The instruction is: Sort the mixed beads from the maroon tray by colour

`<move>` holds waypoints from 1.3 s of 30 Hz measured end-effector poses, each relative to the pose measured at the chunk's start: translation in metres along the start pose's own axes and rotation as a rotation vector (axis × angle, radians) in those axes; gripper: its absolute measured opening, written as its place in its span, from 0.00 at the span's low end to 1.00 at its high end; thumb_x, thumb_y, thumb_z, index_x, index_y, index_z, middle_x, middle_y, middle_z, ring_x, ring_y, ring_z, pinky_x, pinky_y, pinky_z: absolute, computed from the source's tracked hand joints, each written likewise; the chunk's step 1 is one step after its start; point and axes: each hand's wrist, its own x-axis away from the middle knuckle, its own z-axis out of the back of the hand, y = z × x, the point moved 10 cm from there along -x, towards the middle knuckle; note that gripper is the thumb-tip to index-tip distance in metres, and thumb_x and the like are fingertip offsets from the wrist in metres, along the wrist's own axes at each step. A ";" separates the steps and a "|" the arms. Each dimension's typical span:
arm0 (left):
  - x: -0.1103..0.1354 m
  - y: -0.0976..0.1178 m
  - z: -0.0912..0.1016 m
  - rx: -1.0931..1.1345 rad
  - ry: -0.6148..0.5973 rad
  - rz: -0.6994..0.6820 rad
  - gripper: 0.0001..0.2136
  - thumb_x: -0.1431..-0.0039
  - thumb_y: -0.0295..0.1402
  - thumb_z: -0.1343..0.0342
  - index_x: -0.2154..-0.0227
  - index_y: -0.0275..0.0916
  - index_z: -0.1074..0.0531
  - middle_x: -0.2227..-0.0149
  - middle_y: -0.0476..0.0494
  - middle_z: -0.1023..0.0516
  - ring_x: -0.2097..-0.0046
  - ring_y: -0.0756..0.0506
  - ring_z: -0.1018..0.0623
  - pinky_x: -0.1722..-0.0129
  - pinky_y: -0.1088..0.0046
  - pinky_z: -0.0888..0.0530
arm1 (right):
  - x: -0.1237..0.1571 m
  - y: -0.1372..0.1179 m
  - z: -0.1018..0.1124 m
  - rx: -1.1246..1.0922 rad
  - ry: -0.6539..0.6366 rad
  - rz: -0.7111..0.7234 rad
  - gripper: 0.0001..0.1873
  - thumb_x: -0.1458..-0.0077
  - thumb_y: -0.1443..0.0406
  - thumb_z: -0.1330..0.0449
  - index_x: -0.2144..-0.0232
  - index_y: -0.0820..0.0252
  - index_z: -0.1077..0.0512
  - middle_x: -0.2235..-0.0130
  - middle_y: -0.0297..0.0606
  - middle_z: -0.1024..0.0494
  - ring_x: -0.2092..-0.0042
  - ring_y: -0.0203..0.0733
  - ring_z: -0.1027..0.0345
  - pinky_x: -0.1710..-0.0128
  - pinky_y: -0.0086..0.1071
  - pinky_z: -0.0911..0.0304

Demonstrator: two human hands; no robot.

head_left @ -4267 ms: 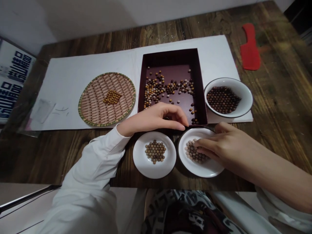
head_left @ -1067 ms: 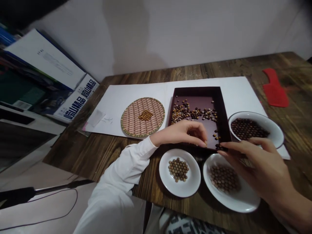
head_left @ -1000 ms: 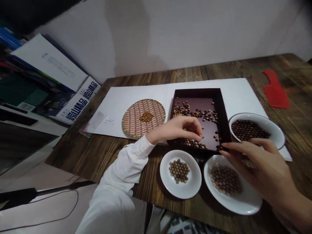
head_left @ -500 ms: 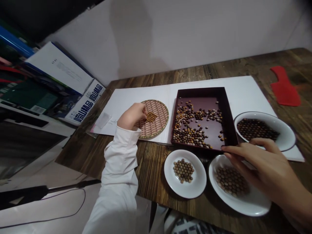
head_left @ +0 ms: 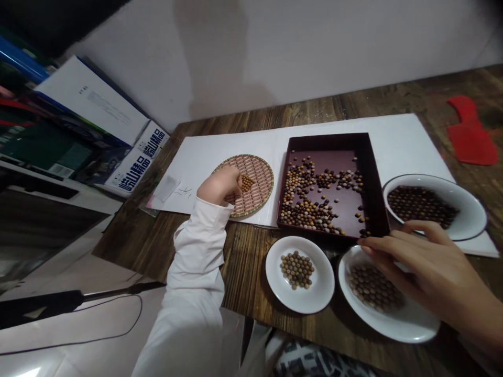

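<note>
My left hand is over a round woven tray, its fingers curled together at the edge of a small cluster of yellow-brown beads. The fingertips are turned away, so whatever they hold is hidden. My right hand has thumb and forefinger pinched at the near rim of a dark red box, above a white bowl of brownish beads. Inside the box lie many mixed beads in yellow, dark brown and pale tones.
A white plate holds greenish-brown beads. Dark brown beads fill part of another white bowl at right. A red scraper lies beyond it. White boards cover part of the wooden table. Boxes stand at left.
The view has shifted slightly. My left hand has edged right over the tray, closer to the yellow-brown beads. My right hand keeps its place at the box's rim.
</note>
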 end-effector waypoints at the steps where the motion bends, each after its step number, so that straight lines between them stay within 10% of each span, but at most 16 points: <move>1: 0.000 0.000 0.000 -0.006 -0.002 0.005 0.03 0.56 0.25 0.37 0.76 0.36 0.24 0.75 0.49 0.23 0.70 0.50 0.25 0.72 0.78 0.34 | 0.000 0.000 0.000 0.002 0.001 0.002 0.06 0.34 0.67 0.49 0.61 0.58 0.32 0.72 0.33 0.21 0.74 0.37 0.29 0.61 0.41 0.41; 39: 0.019 0.026 0.017 0.162 0.060 -0.151 0.02 0.48 0.25 0.42 0.72 0.35 0.26 0.70 0.46 0.21 0.66 0.49 0.23 0.68 0.78 0.32 | 0.001 -0.002 -0.003 -0.004 -0.019 0.021 0.04 0.35 0.68 0.48 0.62 0.59 0.32 0.74 0.32 0.23 0.75 0.36 0.32 0.62 0.40 0.41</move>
